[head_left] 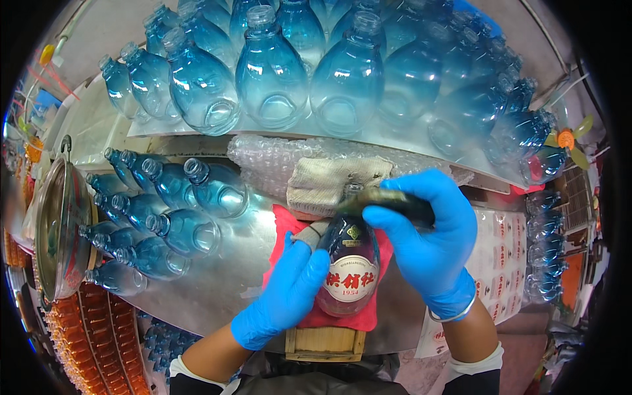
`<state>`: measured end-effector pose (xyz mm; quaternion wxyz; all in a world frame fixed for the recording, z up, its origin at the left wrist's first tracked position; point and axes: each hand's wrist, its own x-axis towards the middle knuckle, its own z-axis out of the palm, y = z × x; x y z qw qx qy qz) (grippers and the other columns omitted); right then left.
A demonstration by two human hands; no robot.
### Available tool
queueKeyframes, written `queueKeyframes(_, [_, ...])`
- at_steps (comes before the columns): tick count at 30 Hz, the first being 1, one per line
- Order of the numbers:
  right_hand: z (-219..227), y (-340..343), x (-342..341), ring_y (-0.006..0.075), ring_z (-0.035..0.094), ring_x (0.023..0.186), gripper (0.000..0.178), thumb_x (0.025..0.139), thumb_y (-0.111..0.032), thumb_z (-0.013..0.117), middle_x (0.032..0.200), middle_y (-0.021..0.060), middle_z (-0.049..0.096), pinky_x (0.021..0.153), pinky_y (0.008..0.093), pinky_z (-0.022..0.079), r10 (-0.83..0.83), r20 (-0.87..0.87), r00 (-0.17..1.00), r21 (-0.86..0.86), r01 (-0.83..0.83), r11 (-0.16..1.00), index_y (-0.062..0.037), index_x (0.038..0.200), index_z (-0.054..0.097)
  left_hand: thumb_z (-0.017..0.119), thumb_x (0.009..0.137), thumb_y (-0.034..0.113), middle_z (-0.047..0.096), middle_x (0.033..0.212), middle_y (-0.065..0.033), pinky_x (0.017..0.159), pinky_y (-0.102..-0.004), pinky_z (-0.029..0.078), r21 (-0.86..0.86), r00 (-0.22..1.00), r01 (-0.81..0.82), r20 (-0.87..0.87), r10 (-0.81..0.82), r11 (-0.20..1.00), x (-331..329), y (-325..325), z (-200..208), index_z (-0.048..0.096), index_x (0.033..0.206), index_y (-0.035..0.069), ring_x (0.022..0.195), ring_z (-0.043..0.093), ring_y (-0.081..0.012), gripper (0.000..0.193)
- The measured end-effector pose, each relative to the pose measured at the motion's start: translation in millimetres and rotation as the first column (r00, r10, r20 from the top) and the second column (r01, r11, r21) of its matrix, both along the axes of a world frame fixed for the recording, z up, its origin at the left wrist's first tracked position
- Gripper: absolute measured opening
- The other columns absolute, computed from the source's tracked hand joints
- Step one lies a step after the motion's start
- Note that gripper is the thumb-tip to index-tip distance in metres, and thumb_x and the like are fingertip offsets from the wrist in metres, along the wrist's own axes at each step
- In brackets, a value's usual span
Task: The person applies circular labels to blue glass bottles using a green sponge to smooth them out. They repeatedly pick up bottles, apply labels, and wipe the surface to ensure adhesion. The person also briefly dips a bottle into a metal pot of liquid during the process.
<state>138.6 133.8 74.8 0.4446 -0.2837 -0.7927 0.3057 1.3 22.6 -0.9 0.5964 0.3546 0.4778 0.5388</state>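
Note:
A blue glass bottle (345,300) with a white oval label and red lettering lies tilted in front of me, its neck pointing away. A red cloth (280,230) is under it. My left hand (289,283), in a blue glove, is closed at the bottle's left side; a grey band or wrap (311,232) shows at its fingertips. My right hand (434,243), also blue-gloved, grips a dark, flat, rounded piece (398,204) over the bottle's shoulder and neck. What that piece is, I cannot make out. It partly hides the neck.
Rows of blue bottles (271,76) stand on a raised shelf ahead. More bottles (181,230) cluster on the metal table (230,289) at left. A folded white cloth (329,178) lies on bubble wrap (257,158). Sheets of labels (497,263) lie at right. A wooden block (324,343) sits nearest me.

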Motion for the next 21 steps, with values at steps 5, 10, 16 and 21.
queueKeyframes(5, [1, -10, 11, 0.0176, 0.062, 0.073, 0.027, 0.071, -0.007, 0.074, 0.085, 0.0084, 0.064, 0.066, 0.0268, 0.049, 0.011, -0.018, 1.000, -0.103, -0.013, 0.995, -0.0039, 0.095, 0.061, 0.045, 0.089, 0.044, 0.041, 0.133, -0.0172, 0.110, -0.0450, 0.004, 0.142, 0.945, 0.040, -0.328, 0.009, 0.989, -3, -12, 9, 0.028, 0.137, -0.002, 0.127, 0.036, -0.0282, 0.069])
queueKeyframes(10, [-18, -54, 34, 0.0122, 0.060, 0.078, 0.016, 0.090, -0.013, 0.056, 0.091, 0.0069, 0.062, 0.070, 0.0243, 0.049, -0.328, -0.315, 0.890, -0.740, -0.014, 0.672, -0.0024, 0.101, 0.057, 0.045, 0.088, 0.043, 0.034, 0.141, -0.0165, 0.109, -0.0451, -0.010, 0.218, 0.903, 0.018, -0.422, 0.077, 0.976, -13, -29, -5, 0.024, 0.140, -0.001, 0.134, 0.026, -0.0267, 0.072])
queueKeyframes(16, [-56, -87, 66, 0.0042, 0.050, 0.063, 0.030, 0.090, -0.021, 0.056, 0.102, 0.0082, 0.060, 0.053, 0.0189, 0.040, -0.242, -0.127, 0.962, -0.936, -0.035, 0.351, -0.0024, 0.113, 0.053, 0.046, 0.090, 0.034, 0.024, 0.146, -0.0136, 0.109, -0.0400, -0.001, 0.266, 0.934, 0.057, -0.355, 0.043, 0.962, -3, -30, -9, 0.017, 0.142, -0.001, 0.136, 0.022, -0.0234, 0.069])
queueKeyframes(21, [-51, -74, 53, 0.0009, 0.046, 0.060, 0.063, 0.081, -0.019, 0.066, 0.120, 0.0095, 0.052, 0.054, 0.0156, 0.039, -0.017, -0.279, 0.960, -0.852, -0.240, 0.465, -0.0045, 0.136, 0.036, 0.054, 0.087, 0.032, 0.019, 0.147, -0.0134, 0.107, -0.0351, 0.022, 0.278, 1.000, -0.012, 0.008, 0.010, 0.960, 3, -25, -6, 0.008, 0.144, 0.000, 0.132, 0.027, -0.0233, 0.080])
